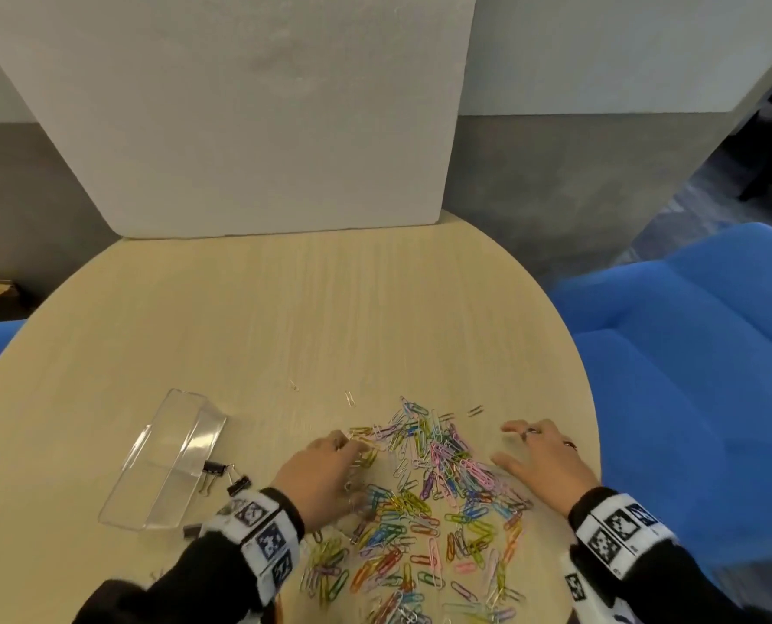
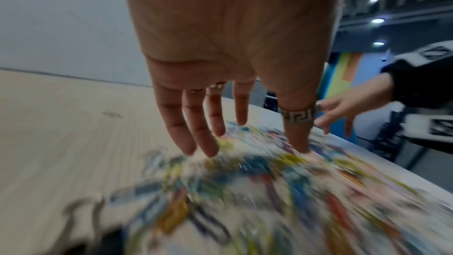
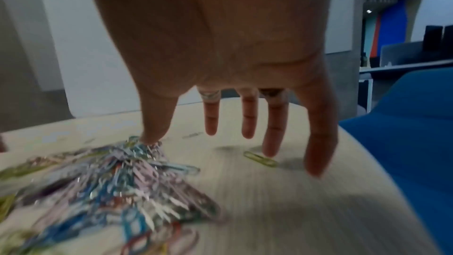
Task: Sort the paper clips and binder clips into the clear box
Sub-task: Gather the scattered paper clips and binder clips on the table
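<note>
Both hands lie spread and relaxed, grasping nothing: the left hand (image 1: 318,477) on the heap of coloured wire paper clips (image 1: 424,502), the right hand (image 1: 544,466) beside it. The clear plastic box (image 1: 168,461) lies left on the round pale wooden table (image 1: 285,317), small black binder clips (image 1: 222,475) seemingly touching it.

1. We see a round, pale wood-grain table (image 1: 249,335) with a white foam board (image 1: 240,110) standing at its far edge.
2. A wide scatter of multicoloured wire paper clips (image 1: 424,497) covers the near side.
3. Our left hand (image 1: 325,477) lies on the scatter's left edge; our right hand (image 1: 541,461) is spread at its right.
4. A clear, rectangular plastic box (image 1: 163,466) lies to the left, with small black binder clips (image 1: 215,469) just beside it.
5. Blue upholstered chairs (image 1: 699,376) flank the table.
</note>
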